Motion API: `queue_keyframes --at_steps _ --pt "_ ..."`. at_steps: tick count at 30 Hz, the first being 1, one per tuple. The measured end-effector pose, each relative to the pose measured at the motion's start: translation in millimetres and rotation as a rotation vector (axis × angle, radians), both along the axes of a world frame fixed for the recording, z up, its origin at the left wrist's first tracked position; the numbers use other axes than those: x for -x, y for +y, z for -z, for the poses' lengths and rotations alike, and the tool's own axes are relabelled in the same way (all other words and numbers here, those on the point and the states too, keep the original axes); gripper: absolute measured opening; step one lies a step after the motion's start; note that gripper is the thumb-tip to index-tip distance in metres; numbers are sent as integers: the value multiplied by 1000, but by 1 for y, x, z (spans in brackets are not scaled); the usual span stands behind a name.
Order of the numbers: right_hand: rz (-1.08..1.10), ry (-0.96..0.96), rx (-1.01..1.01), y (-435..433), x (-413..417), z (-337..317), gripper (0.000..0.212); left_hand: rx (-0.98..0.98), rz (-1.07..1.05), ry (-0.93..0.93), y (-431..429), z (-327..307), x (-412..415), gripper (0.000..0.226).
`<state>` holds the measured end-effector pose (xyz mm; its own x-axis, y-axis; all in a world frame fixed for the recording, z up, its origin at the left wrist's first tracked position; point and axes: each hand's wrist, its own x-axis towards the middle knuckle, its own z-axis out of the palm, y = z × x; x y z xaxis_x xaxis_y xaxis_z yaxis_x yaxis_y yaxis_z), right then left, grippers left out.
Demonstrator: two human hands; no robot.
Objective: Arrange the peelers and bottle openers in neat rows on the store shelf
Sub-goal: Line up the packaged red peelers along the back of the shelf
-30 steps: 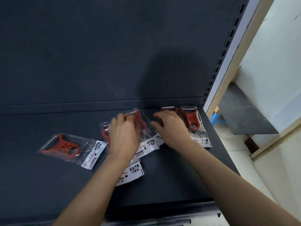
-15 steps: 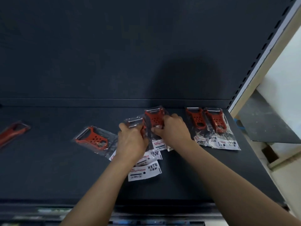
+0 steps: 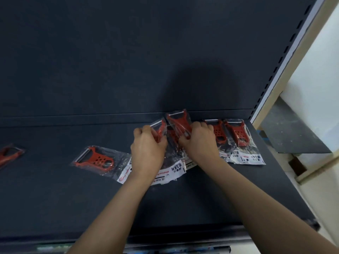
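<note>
At back of shelf (image 3: pixel 183 198), right of centre: right hand (image 3: pixel 200 142) grips bagged peeler (image 3: pixel 178 122), now raised higher, nearer row of two (image 3: pixel 236 134). Left hand (image 3: pixel 148 149) pinches second bagged peeler (image 3: pixel 160 130). Third slot likely next; stray peeler (image 3: pixel 95 158) lies apart, left.

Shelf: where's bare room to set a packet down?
Bare shelf: the front strip along its edge, and the gap between the far-left packet and the tilted packet. Crowded: overlapping packets gripped by left hand and right hand, beside the two aligned packets at the right end.
</note>
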<state>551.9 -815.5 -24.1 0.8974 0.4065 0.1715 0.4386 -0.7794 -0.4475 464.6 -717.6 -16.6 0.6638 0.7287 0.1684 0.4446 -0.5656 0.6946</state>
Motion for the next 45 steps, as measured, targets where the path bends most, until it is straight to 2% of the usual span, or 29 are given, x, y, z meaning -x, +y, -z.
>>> queue_keyframes --at_steps 4,8,16,25,28,30,36,43,45 --pt "96 -10 -38 -28 -12 -11 34 25 60 -69 -17 2 -19 18" --pt "237 -14 9 -66 -30 -12 39 72 191 -105 -43 3 -48 28" --pt "344 22 69 -119 -49 -3 29 55 269 -38 -99 10 -99 25" --pt "264 39 135 -128 -69 8 38 51 220 51 -115 25 -131 42" --pt "219 28 72 -133 -72 13 43 47 257 51 -113 29 -128 35" --pt "165 41 3 -135 -74 17 43 41 288 58 -112 32 -123 32" --pt "70 82 2 -137 -77 19 37 50 293 82 -113 29 -119 34" --pt "80 79 16 -134 -77 16 34 59 316 61 -113 27 -116 36" --pt "116 14 56 -134 -76 14 34 30 305 38 -108 23 -112 36"
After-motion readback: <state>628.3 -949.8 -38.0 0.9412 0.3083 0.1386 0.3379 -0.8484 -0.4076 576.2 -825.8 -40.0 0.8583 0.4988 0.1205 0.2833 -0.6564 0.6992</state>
